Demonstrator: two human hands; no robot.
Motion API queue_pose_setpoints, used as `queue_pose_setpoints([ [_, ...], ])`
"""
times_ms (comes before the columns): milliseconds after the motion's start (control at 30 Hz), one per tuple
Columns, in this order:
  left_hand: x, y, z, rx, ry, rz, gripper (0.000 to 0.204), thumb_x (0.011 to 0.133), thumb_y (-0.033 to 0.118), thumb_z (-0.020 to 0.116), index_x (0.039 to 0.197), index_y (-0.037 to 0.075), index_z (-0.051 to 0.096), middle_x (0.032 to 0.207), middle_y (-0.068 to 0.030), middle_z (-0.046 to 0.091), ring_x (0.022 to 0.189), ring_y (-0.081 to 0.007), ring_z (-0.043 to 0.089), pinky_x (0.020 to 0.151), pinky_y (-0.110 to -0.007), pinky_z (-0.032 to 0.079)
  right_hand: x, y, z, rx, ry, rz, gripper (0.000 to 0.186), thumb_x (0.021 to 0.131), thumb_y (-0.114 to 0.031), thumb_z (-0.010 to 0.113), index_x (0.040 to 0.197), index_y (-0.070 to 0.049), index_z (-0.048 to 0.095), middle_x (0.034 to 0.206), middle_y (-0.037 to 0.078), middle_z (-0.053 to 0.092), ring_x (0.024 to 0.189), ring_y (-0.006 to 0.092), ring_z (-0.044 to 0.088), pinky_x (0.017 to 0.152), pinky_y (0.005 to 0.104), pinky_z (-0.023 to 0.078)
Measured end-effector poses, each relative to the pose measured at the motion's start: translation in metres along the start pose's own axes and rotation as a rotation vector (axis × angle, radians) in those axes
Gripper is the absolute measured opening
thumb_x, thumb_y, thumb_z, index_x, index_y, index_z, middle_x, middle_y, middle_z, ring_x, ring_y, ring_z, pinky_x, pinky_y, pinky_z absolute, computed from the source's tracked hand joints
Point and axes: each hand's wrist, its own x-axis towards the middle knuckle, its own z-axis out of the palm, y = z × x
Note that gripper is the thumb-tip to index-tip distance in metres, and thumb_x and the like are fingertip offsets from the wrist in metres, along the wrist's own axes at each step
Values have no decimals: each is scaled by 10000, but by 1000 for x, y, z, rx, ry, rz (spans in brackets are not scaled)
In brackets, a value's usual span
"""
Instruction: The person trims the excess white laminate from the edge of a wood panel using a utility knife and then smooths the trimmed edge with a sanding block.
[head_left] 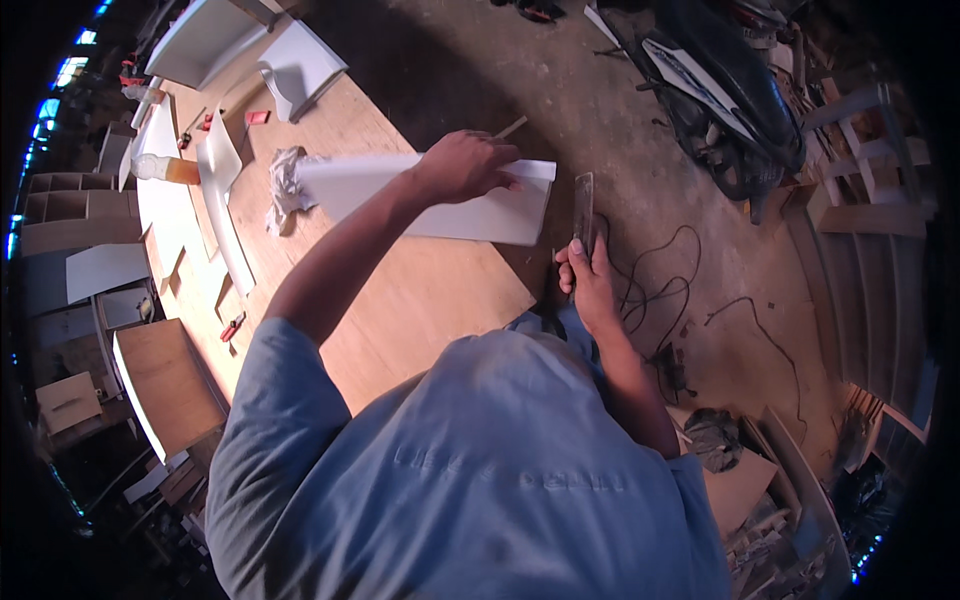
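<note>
A long white panel [470,215] lies across the wooden worktop, its right end reaching past the worktop's edge. Bent over this panel, my left hand [468,165] has its fingers curled and seems to grip a thin pale strip [512,127] that sticks out beyond the knuckles. In my right hand [585,268], closed and raised right of the panel's end, stands a flat, dark metal tool [584,205] that looks like a file. Crumpled white paper or cloth [289,190] lies against the panel's left end.
The pale wooden worktop [420,285] carries white offcuts [225,190], a bottle of amber liquid [168,169], a red-handled tool [232,326] and white curved pieces [300,70]. A dark cable [650,260] coils on the floor to the right. Beyond it stands a motorbike [710,100].
</note>
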Motion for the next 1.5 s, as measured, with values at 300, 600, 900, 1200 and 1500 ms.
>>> queue_pose_setpoints([
  [300,-45,50,28,-38,182,-234,415,975,374,720,1178,16,670,1090,-202,739,1102,-393,699,955,-493,553,-17,-21,-12,-27,-199,-265,419,1101,-180,574,1478,-35,469,1177,86,656,952,156,645,857,335,546],
  [600,-59,64,65,-122,308,-310,391,1052,215,608,1427,105,595,1182,-191,692,1109,-391,690,979,-496,534,-21,-3,-19,-685,-108,-208,458,1119,-250,530,1505,-5,510,1308,254,646,1125,419,667,963,478,539],
  [900,-60,64,79,77,421,-242,507,993,266,698,1490,275,602,985,-82,627,915,-289,660,823,-439,522,-20,6,0,-694,-3,-397,464,1110,-149,485,1555,-21,475,1450,254,595,1266,454,615,1032,499,519],
  [1200,-57,72,80,124,431,-211,525,950,262,743,1462,311,636,1030,-74,651,973,-275,649,880,-424,539,-22,-6,9,-845,-30,-493,483,1108,-139,477,1580,-39,448,1360,276,607,1215,457,638,993,500,547],
  [1500,-70,85,76,125,364,-192,490,949,153,682,1400,344,684,1072,-87,650,976,-293,670,837,-418,576,-35,-31,9,-874,-72,-388,439,1102,-174,524,1503,4,522,1304,279,640,1042,414,706,873,466,586],
])
